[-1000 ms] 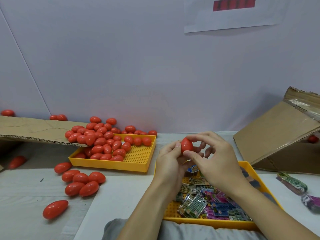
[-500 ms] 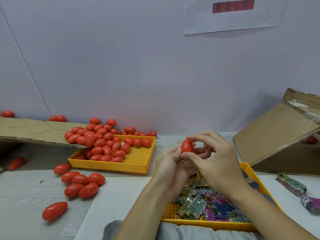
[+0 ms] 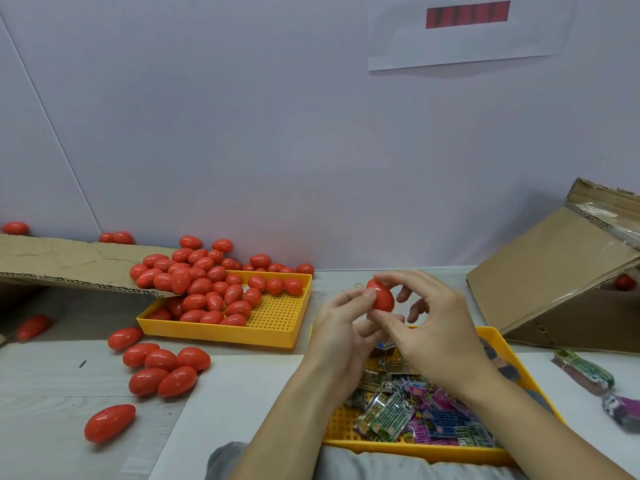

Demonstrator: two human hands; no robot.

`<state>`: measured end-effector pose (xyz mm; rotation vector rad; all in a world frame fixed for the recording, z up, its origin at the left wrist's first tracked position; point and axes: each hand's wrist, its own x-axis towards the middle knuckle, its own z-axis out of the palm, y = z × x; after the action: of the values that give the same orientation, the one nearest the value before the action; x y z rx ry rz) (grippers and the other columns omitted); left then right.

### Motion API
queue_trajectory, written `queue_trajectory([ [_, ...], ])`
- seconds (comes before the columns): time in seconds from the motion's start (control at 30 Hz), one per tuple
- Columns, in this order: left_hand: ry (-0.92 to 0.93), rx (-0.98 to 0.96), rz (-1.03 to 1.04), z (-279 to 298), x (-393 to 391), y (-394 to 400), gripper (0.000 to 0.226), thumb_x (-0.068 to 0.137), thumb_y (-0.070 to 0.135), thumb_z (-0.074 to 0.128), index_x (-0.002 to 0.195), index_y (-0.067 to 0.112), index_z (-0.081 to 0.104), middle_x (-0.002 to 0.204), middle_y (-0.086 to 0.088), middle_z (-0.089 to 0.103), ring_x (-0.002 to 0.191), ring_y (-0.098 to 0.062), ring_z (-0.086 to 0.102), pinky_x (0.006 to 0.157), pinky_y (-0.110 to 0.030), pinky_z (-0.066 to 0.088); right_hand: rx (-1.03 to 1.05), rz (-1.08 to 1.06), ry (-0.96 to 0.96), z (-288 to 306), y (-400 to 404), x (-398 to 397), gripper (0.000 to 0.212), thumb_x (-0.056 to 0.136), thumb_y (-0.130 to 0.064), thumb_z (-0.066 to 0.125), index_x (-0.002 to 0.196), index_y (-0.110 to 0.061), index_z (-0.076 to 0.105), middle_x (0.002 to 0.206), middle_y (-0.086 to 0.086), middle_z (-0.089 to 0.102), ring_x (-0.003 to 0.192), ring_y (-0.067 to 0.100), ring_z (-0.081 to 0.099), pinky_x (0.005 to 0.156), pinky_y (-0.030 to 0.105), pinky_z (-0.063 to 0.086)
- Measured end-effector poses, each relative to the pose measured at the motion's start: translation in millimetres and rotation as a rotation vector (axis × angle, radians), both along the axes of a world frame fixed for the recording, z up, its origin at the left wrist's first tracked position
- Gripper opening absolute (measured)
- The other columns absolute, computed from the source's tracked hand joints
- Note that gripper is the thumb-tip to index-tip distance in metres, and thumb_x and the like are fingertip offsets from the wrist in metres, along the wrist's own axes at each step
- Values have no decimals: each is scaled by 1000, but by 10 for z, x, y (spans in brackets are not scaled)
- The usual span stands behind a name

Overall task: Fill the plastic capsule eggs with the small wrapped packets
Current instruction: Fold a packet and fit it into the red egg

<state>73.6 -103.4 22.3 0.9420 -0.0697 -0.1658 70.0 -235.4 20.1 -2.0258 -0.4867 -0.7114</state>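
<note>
We see a big grey table (image 3: 52, 375) by a pale wall (image 3: 242, 133). A sheet of paper (image 3: 467, 32) with a red bar hangs on the wall, far and to the right. A cardboard box (image 3: 554, 282) leans on the right side. A flat cardboard flap (image 3: 69, 261) lies on the left.

Two yellow trays sit on the table. The far tray (image 3: 277, 323) on the left holds a heap of red eggs (image 3: 207, 289). More eggs spill onto the flap and along the wall. A small bunch of eggs (image 3: 162, 368) lies on the table, near and left of that tray. The near tray (image 3: 512, 362) on the right holds the shiny packets (image 3: 408, 407). Two more packets (image 3: 585, 372) lie on the table to its right.

Our two hands are up over the near tray. Our left hand (image 3: 343, 327) holds one egg (image 3: 381, 295) with its thumb and curled fingers. Our right hand (image 3: 440, 330) pinches the bottom of the same egg with its thumb, and its other fingers curl loose above it. The egg looks closed and tilts a bit.
</note>
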Motion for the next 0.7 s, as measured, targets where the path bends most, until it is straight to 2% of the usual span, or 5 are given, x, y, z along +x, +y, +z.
queue_trajectory([
  [0.1,-16,43,50,-20,0,-15,33,79,7,74,106,2,57,106,-24,67,83,-31,74,67,-33,60,-9,3,25,-20,6,9,42,81,-11,79,119,-27,67,105,-20,64,96,4,57,66,16,51],
  [0.23,-24,56,64,-29,8,-29,27,86,6,71,108,3,56,120,-30,65,95,-36,73,72,-36,61,21,2,57,-20,10,9,35,86,-18,75,118,-29,68,100,-21,67,95,2,61,66,21,54],
  [0.43,-23,110,61,-43,21,-18,16,90,7,67,102,3,57,91,-15,69,79,-31,69,68,-35,59,3,13,56,-12,-3,10,33,84,-23,77,114,-32,68,101,-23,64,97,3,57,63,14,45],
  [0.6,-50,247,303,12,115,78,16,91,15,70,94,5,57,80,-11,68,65,-22,69,57,-28,54,-12,31,31,27,13,-10,21,86,-16,74,101,-30,70,88,-18,65,86,8,61,61,18,48],
  [0.7,-92,289,472,43,203,244,15,92,14,68,94,6,56,76,-10,67,61,-18,68,51,-22,51,-202,159,179,54,54,-49,10,87,-25,73,94,-32,72,83,-19,66,84,1,61,66,13,46],
])
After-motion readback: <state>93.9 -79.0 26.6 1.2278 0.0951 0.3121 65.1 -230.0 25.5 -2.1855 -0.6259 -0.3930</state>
